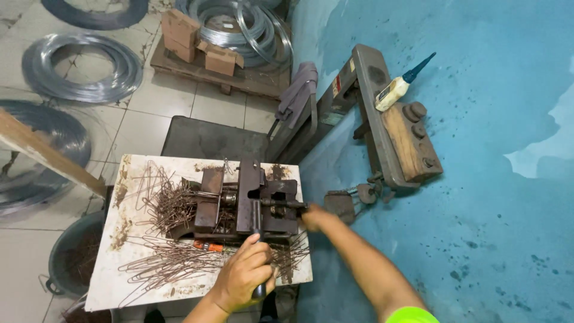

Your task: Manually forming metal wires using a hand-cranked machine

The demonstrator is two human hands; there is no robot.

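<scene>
We see left hand [246,272] fisted round rusty bending jig's [248,200] black lever handle [257,239], running toward us | right hand [312,217], blurred, at jig's right end, grip unclear.

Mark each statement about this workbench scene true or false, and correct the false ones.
1. The left hand grips the black lever handle of the metal jig. True.
2. The right hand rests on the oil bottle. False: it is at the jig's right side; the bottle lies on the wall-side machine.
3. Bent wire pieces lie piled on the white board. True.
4. The wire coils hang on the blue wall. False: they lie on the tiled floor.
</scene>
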